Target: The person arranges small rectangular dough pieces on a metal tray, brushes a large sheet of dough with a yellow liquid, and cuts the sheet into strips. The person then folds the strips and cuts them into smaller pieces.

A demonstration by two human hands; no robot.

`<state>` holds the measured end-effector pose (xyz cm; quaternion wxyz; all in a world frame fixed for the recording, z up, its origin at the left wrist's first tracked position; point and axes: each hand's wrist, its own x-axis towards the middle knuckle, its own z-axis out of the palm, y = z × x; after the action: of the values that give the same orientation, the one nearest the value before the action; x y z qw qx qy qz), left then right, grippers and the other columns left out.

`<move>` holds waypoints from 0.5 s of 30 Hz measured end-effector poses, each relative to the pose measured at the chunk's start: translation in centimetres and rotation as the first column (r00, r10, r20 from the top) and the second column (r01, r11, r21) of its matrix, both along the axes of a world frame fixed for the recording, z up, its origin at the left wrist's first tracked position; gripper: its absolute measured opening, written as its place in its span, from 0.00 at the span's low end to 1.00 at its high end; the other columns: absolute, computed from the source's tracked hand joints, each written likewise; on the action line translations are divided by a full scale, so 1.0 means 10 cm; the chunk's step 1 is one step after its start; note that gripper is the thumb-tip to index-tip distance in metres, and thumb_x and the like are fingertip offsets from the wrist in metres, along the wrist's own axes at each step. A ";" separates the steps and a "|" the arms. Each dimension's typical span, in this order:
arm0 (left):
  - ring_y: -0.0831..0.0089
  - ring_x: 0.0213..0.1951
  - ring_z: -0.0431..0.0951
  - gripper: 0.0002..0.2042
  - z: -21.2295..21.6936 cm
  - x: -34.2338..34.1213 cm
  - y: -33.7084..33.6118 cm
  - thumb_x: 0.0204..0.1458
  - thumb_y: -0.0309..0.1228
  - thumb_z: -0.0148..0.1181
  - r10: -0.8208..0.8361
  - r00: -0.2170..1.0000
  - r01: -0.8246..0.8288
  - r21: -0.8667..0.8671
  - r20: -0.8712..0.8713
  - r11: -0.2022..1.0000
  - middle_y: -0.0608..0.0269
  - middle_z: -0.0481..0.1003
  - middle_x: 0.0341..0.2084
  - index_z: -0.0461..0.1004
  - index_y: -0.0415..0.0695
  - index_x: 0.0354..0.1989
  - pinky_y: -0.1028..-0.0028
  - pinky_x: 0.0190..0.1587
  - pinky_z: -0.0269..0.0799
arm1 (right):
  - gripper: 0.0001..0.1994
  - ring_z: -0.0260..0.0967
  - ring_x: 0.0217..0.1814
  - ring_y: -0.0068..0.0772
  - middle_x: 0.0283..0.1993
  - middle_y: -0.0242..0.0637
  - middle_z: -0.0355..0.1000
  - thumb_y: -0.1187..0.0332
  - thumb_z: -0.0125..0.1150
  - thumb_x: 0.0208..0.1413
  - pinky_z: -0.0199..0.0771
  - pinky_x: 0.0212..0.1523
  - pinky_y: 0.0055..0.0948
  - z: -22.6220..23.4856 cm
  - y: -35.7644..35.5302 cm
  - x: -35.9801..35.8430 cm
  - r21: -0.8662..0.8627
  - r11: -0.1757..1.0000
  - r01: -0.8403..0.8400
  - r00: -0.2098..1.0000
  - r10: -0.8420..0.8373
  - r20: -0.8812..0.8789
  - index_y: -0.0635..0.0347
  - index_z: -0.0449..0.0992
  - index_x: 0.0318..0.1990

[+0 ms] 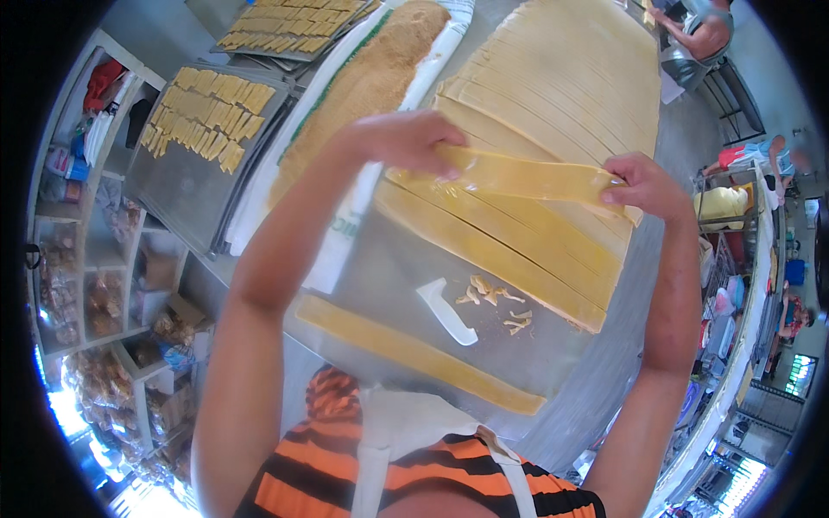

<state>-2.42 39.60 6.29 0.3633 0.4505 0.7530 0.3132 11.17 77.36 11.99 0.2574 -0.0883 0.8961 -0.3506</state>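
Observation:
A long, glossy yellow dough strip (pixel 535 179) is stretched between my hands, raised over a big sheet of dough (pixel 561 78) scored into parallel strips. My left hand (pixel 410 145) grips its left end, fingers curled over it. At the other end, my right hand (pixel 643 186) pinches the strip between thumb and fingers. Closer to me on the metal table lies a separate dough strip (pixel 423 354). Between it and the sheet rest a white plastic cutter or scraper (pixel 446 312) and several small dough scraps (pixel 492 291).
Left of the sheet, a heap of brown crumbs (pixel 380 69) lies on a white cloth. Metal trays (pixel 186 186) with rows of small dough pieces stand farther left, beside shelves (pixel 99 250) of bagged goods. Another person (pixel 704 34) works at the far right.

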 end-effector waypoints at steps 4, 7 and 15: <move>0.70 0.33 0.77 0.16 0.14 0.13 -1.03 0.51 0.33 0.68 0.211 0.976 -0.213 -0.040 -0.047 0.976 0.57 0.78 0.30 0.77 0.35 0.44 0.68 0.37 0.72 | 0.16 0.73 0.37 0.29 0.33 0.38 0.76 0.62 0.68 0.49 0.71 0.38 0.31 0.03 -0.70 -0.78 0.287 0.918 -0.275 0.946 0.312 -0.090 0.66 0.79 0.40; 0.65 0.34 0.78 0.16 0.24 0.22 -1.45 0.52 0.32 0.66 0.366 0.922 -0.375 -0.056 -0.127 0.925 0.54 0.77 0.31 0.76 0.35 0.45 0.68 0.39 0.72 | 0.17 0.74 0.38 0.33 0.35 0.44 0.77 0.62 0.68 0.48 0.73 0.39 0.36 -0.15 -1.15 -1.50 0.269 0.958 -0.099 0.952 0.170 -0.256 0.66 0.79 0.41; 0.55 0.42 0.80 0.14 0.01 0.11 -1.64 0.55 0.32 0.62 0.666 0.372 -0.634 0.347 -0.647 0.691 0.49 0.77 0.40 0.78 0.43 0.48 0.59 0.44 0.75 | 0.10 0.76 0.45 0.48 0.44 0.42 0.79 0.68 0.62 0.54 0.76 0.47 0.40 -0.46 -1.96 -3.32 0.276 0.956 0.101 0.447 0.204 -0.871 0.56 0.81 0.44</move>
<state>-1.34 23.25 6.39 -0.1321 0.2098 0.9394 0.2367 -21.99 57.80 7.36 -0.2312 -0.2482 0.9343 -0.1093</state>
